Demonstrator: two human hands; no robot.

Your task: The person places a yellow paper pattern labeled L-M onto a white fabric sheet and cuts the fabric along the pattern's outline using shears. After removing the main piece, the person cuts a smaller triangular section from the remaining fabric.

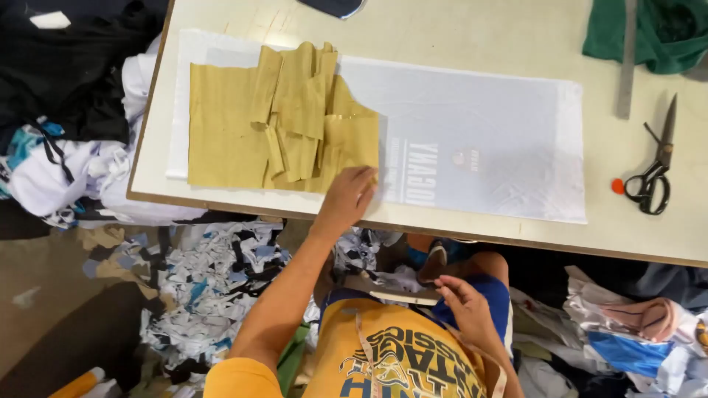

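Note:
My left hand [346, 195] reaches onto the table and rests flat on the lower right corner of a stack of tan pattern pieces [273, 118]. The pieces lie overlapping on the left end of a long white fabric [501, 140] spread over the pale table [457, 29]. My right hand [466, 306] stays below the table edge near my lap, its fingers closed on a flat dark piece with a pale edge [394, 291]. I wear a yellow shirt with a measuring tape hanging down it.
Black scissors [655, 173] and a small orange chalk [618, 186] lie at the table's right. A metal ruler [627, 59] crosses a green cloth [653, 33] at the far right. Fabric scraps [210, 284] cover the floor, and dark and white garments [70, 110] are heaped on the left.

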